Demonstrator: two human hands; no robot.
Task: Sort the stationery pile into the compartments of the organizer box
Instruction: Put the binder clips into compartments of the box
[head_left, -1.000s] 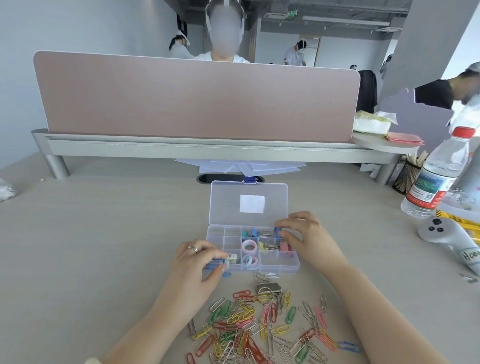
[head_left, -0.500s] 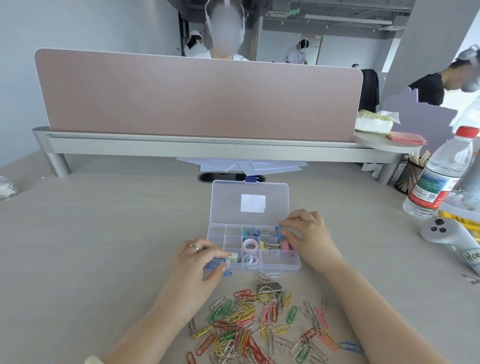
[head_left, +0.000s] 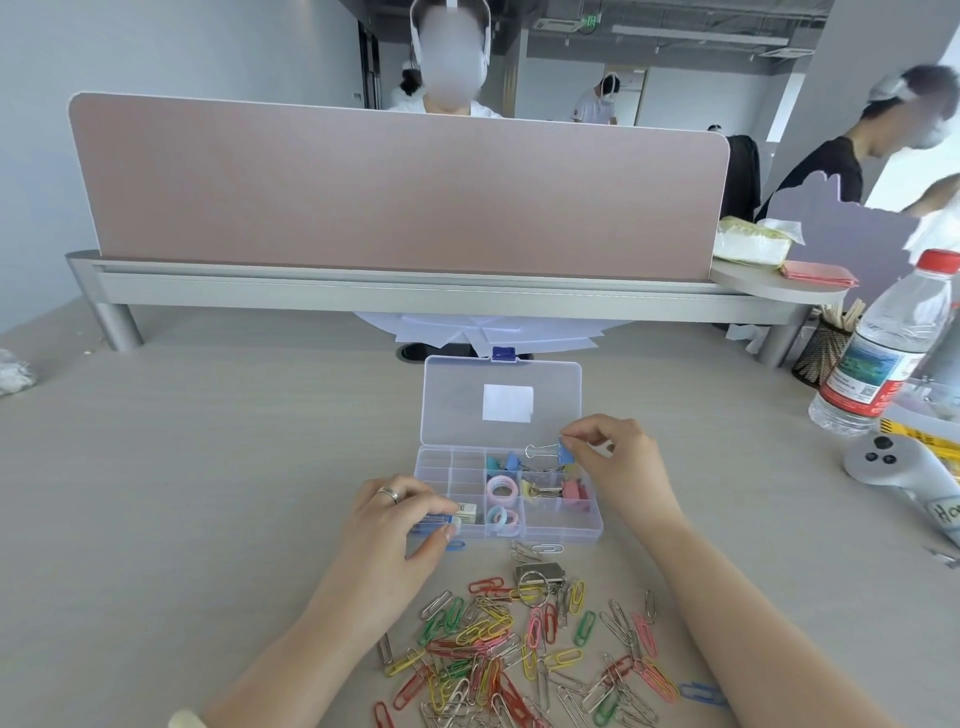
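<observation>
Right hand (head_left: 618, 465) pinches binder clip (head_left: 565, 453) just above box (head_left: 597, 535) rear-right compartment, wire handles pointing left; left hand (head_left: 400, 525) grips apparently an eraser (head_left: 466, 515).

Organizer box (head_left: 561, 538) sits mid-desk (head_left: 208, 493), its lid (head_left: 457, 410) laid open behind the compartments. Paper clip pile (head_left: 519, 649) is spread in front of the box, nearest me, with a key ring (head_left: 530, 592) at the pile's far edge.

Inside the box, two tape rolls (head_left: 501, 487) lie in the middle compartments, one before the other. Binder clips (head_left: 571, 493) lie just right of them.

Left grip (head_left: 395, 530) pinches an eraser (head_left: 467, 514) at the box's front-left corner. Right grip (head_left: 618, 462) pinches one binder clip (head_left: 565, 451) above the back-right compartments.

Divider panel (head_left: 395, 192) stands behind the box. Water bottle (head_left: 878, 353) stands far right, with the controller (head_left: 893, 462) in front of it and the pen cup (head_left: 821, 348) just left.
</observation>
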